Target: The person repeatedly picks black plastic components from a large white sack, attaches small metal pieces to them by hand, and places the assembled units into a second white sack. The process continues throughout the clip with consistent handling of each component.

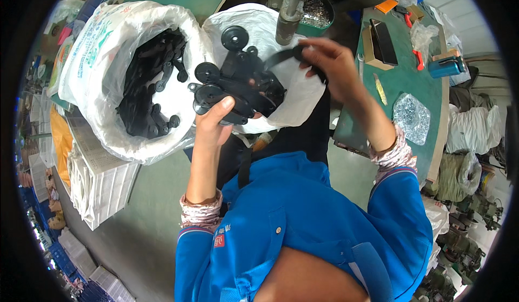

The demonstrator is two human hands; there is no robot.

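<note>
My left hand (214,122) grips a bunch of black plastic parts (238,83) with round disc ends, held up in front of me. My right hand (330,59) pinches one black strip-shaped part (284,56) at the right of that bunch. Both hands are above a white sack (297,94) on my lap. To the left stands a large open white plastic bag (102,59), and inside it lie several more black plastic parts (146,86). My sleeves are blue with patterned cuffs.
A metal press post (288,15) rises ahead, next to a green bowl of small metal rings (316,13). On the green bench (403,80) at right lie a clear bag of shiny washers (412,117), a cardboard box (378,42) and tools. Stacked white crates (100,178) are lower left.
</note>
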